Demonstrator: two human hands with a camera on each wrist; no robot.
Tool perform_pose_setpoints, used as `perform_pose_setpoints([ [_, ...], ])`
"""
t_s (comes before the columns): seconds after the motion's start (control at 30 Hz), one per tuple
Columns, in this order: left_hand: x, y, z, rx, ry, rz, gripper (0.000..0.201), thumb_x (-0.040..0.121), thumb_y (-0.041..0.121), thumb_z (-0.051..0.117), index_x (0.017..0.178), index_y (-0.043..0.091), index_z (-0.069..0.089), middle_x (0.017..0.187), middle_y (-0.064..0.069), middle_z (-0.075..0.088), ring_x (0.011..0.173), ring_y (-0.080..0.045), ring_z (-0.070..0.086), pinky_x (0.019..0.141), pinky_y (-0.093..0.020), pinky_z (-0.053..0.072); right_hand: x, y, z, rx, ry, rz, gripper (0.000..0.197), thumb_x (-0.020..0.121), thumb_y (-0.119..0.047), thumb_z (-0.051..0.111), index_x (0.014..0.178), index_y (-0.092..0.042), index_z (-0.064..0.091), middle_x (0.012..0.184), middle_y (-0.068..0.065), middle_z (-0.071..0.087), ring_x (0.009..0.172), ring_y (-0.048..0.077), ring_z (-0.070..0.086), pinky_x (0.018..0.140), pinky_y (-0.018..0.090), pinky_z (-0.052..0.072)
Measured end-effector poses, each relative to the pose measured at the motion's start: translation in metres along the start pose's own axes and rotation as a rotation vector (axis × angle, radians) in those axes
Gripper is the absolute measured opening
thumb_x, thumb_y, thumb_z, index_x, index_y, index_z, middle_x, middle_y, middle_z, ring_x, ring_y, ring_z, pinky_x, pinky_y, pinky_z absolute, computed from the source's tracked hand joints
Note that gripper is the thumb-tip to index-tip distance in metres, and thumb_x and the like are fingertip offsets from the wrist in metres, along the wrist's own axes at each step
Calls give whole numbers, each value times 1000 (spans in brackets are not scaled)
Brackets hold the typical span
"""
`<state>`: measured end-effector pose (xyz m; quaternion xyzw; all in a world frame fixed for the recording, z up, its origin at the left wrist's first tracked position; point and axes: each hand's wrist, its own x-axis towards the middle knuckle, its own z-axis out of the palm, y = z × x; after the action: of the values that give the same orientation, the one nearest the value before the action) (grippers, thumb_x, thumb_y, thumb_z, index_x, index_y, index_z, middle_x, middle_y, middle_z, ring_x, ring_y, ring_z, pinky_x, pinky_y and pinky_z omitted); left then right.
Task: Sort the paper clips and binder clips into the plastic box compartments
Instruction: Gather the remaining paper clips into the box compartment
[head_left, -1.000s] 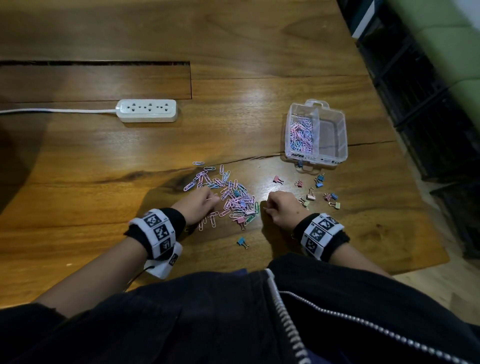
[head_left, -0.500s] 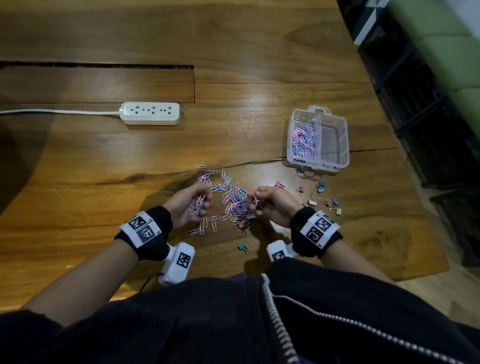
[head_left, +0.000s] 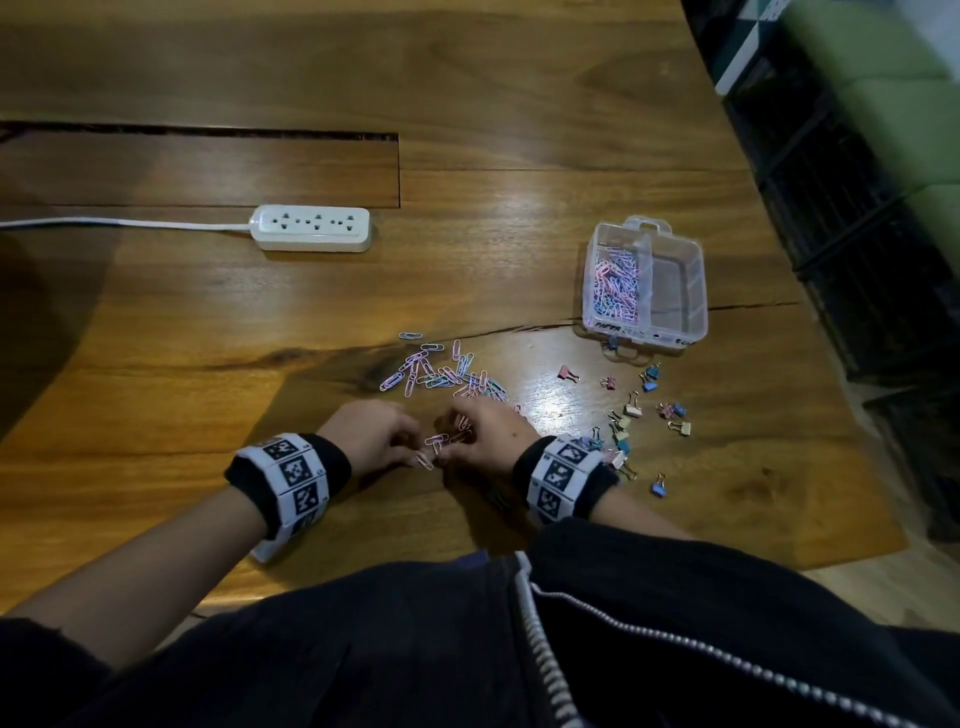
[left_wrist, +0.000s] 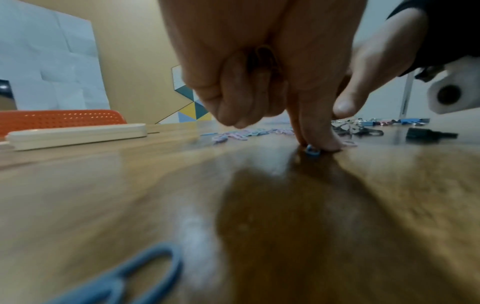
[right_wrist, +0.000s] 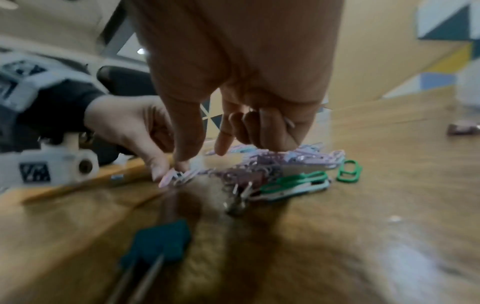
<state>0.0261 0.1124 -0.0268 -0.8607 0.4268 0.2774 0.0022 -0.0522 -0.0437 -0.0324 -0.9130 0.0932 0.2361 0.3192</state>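
Observation:
A loose pile of pastel paper clips (head_left: 441, 374) lies on the wooden table in front of me. My left hand (head_left: 415, 452) and right hand (head_left: 457, 441) meet at its near end. The left thumb and forefinger press and pinch a clip (left_wrist: 311, 151) on the wood. The right hand (right_wrist: 205, 156) points its thumb and forefinger down at the pile (right_wrist: 285, 164), while its curled fingers hold paper clips (right_wrist: 289, 123). Small binder clips (head_left: 631, 410) lie scattered to the right. The clear plastic box (head_left: 696, 291) holds paper clips (head_left: 615, 283) in its left compartment; the right one looks bare.
A white power strip (head_left: 311, 228) with its cord lies at the back left. A teal binder clip (right_wrist: 161, 240) sits just under my right wrist, and a blue paper clip (left_wrist: 124, 281) lies under the left. The table's edge (head_left: 831, 415) curves close on the right.
Half a second ago both hands were turned up at the pile with clips in them. Now they are knuckles-up, closer together, fingertips down on the clips at the pile's near end.

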Motion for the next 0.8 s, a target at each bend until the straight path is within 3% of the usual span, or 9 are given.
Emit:
perform_pose_setpoints([
  [0.17, 4, 1, 3, 68, -59, 31, 24, 90, 36, 49, 104, 18, 57, 108, -2, 60, 100, -20, 56, 79, -32, 45, 4, -6, 6, -167, 49, -56, 32, 82, -27, 62, 111, -14, 54, 114, 10, 50, 109, 26, 48, 88, 36, 42],
  [0.23, 5, 1, 4, -38, -62, 37, 17, 91, 34, 49, 91, 17, 55, 91, -3, 60, 88, -21, 55, 71, -28, 42, 6, -9, 8, -190, 32, -78, 27, 84, -22, 58, 107, -9, 54, 113, 13, 48, 108, 29, 48, 88, 38, 42],
  [0.3, 7, -3, 1, -334, -50, -6, 20, 91, 31, 51, 74, 20, 47, 70, 2, 49, 73, -19, 47, 59, -23, 34, 7, -11, 9, -191, 6, -69, 23, 86, -19, 56, 104, -7, 54, 112, 14, 47, 107, 30, 47, 90, 41, 43],
  [0.37, 6, -8, -6, -723, -47, -90, 25, 86, 27, 53, 66, 19, 40, 63, 1, 41, 61, -16, 42, 53, -20, 31, 7, -13, 8, -192, -14, -45, 21, 87, -19, 54, 104, -7, 53, 112, 12, 46, 106, 28, 47, 92, 41, 45],
  [0.43, 1, -12, -15, -1226, -100, -121, 11, 67, 18, 46, 64, 13, 36, 55, -1, 37, 41, -9, 35, 39, -15, 27, 7, -14, 7, -205, -23, -40, 22, 88, -19, 52, 106, -7, 53, 113, 12, 46, 106, 27, 47, 94, 42, 45],
  [0.5, -5, -19, -21, -1620, -174, -68, 15, 54, 13, 49, 63, 12, 37, 50, 0, 39, 34, -6, 29, 33, -7, 21, 7, -15, 7, -223, -22, -49, 22, 89, -18, 48, 106, -4, 52, 113, 14, 46, 106, 28, 46, 93, 42, 45],
  [0.6, -10, -24, -24, -1817, -157, 69, 25, 39, 25, 64, 54, 15, 46, 52, -1, 45, 35, -8, 32, 34, -7, 24, 7, -17, 8, -223, -11, -49, 27, 91, -24, 45, 105, -2, 53, 112, 16, 46, 106, 30, 46, 93, 44, 44],
  [0.7, -12, -26, -25, -1911, -156, 60, 26, 51, 35, 66, 57, 13, 52, 53, -2, 48, 34, -8, 35, 32, -7, 27, 8, -18, 11, -271, -20, -55, 29, 87, -26, 55, 106, -4, 53, 114, 15, 45, 108, 28, 45, 93, 41, 43],
  [0.8, -14, -29, -24, -1771, -139, -135, 33, 90, 33, 41, 68, 12, 54, 50, 2, 48, 31, -5, 35, 29, -9, 21, 9, -19, 15, -300, -24, -36, 27, 86, -24, 57, 105, -6, 53, 115, 12, 45, 110, 27, 44, 92, 40, 43],
])
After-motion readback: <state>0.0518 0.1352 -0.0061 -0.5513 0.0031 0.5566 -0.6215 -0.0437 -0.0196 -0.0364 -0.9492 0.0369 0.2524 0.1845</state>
